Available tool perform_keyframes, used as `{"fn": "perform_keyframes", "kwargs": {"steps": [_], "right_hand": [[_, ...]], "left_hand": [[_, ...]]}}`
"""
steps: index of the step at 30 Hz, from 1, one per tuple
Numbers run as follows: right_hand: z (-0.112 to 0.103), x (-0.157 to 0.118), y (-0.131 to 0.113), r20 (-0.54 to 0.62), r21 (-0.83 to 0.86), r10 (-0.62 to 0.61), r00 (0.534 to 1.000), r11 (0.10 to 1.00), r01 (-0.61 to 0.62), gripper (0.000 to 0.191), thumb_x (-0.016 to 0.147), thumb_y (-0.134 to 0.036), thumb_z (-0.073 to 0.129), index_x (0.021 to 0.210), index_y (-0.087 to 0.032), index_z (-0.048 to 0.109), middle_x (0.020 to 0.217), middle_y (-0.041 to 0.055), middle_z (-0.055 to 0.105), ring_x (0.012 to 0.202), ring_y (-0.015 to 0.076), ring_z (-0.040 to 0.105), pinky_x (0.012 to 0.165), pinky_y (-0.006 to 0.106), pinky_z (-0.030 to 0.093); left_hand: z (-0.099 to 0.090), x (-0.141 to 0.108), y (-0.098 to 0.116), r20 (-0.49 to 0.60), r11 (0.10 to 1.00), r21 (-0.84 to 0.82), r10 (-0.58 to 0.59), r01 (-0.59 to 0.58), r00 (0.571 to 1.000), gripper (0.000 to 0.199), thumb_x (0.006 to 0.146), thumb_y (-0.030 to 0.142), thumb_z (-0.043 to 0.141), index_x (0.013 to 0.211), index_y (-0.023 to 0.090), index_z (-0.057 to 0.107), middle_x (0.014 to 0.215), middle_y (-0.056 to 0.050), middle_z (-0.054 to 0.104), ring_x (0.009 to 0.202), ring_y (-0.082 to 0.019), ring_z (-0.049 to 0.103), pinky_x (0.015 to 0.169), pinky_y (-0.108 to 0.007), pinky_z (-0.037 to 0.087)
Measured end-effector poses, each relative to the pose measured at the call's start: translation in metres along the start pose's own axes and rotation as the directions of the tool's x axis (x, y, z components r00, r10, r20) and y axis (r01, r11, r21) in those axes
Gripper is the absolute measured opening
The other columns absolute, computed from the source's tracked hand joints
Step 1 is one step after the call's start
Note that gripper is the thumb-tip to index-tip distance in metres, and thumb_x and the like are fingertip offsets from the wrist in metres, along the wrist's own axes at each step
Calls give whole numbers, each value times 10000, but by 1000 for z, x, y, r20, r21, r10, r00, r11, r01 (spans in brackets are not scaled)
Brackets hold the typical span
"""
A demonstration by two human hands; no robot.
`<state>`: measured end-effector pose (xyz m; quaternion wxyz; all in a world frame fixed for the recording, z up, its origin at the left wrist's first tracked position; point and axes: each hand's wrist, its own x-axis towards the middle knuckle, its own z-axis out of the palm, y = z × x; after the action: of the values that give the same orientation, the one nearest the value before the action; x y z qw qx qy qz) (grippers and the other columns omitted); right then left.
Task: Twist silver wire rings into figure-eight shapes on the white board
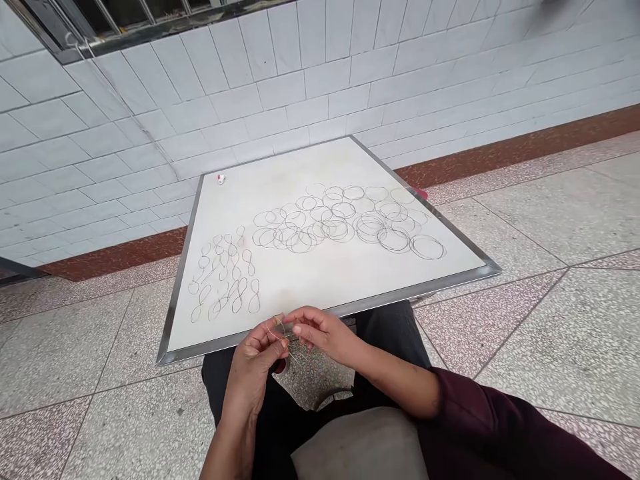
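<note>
A thin wire is pinched between the thumb and fingers of my left hand, just off the table's front edge. Its loose ends stick out below and beside the fingertips. From the right, my right hand meets it with bent index finger and thumb closed at the wire; the exact contact is too small to make out. On the white table, several figure-eight wire pieces lie at the left. Many round wire rings overlap across the middle and right.
A metal rim edges the table, which stands against a white tiled wall. A small red-and-white item lies at its far left corner. My dark-trousered legs are under the front edge, above a speckled stone floor.
</note>
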<state>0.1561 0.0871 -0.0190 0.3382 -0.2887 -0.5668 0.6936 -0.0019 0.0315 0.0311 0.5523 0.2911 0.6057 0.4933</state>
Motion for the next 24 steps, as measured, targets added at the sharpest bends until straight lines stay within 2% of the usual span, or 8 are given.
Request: {"fn": "perform_keyframes", "kwargs": {"steps": [3,5,10,13,19,24], "right_hand": [[0,3,-2,120,165,66,991,983,-85,358,822,-430,702,1075,-179,665,788,1,650,662,113,568,627,254,423],[2,4,-2,158,210,90,983,970,-122,328,779,-414,744,977,-159,685,780,7,664,683,122,594,629,254,420],[1,6,-1,146,216,149,978,960,-178,287,722,-387,792,815,-152,655,672,-23,628,618,97,551,593,231,381],[0,6,-1,104,262,138,985,952,-161,277,734,-376,787,806,-154,637,664,-32,607,588,81,505,581,225,365],[-3,8,1,34,355,160,987,921,-162,315,708,-393,810,812,-154,632,696,-34,605,589,74,499,614,233,382],[-3,9,-2,-6,384,219,976,902,-200,376,662,-422,837,809,-148,626,669,-40,598,584,71,507,627,234,391]], "left_hand": [[3,-4,-1,76,999,43,-18,15,997,555,619,240,814,1156,171,689,681,3,647,617,-139,582,603,-257,445],[6,-5,-5,98,998,51,-27,22,995,654,615,231,813,1240,161,636,688,-3,656,626,-152,588,632,-279,443],[7,-4,-14,51,993,115,19,-25,999,711,642,276,800,1304,145,579,610,35,605,585,-143,548,653,-300,442],[6,-2,-16,64,991,131,29,-37,998,672,688,308,781,1311,172,568,677,17,646,645,-149,586,663,-288,458],[5,-3,-22,55,996,-91,-3,8,998,612,726,304,786,1292,199,579,847,-20,717,789,-148,662,819,-307,512],[3,-10,-33,16,957,-288,-22,26,1000,647,683,276,831,1279,197,591,1027,-83,738,1003,-207,678,966,-374,490]]}}
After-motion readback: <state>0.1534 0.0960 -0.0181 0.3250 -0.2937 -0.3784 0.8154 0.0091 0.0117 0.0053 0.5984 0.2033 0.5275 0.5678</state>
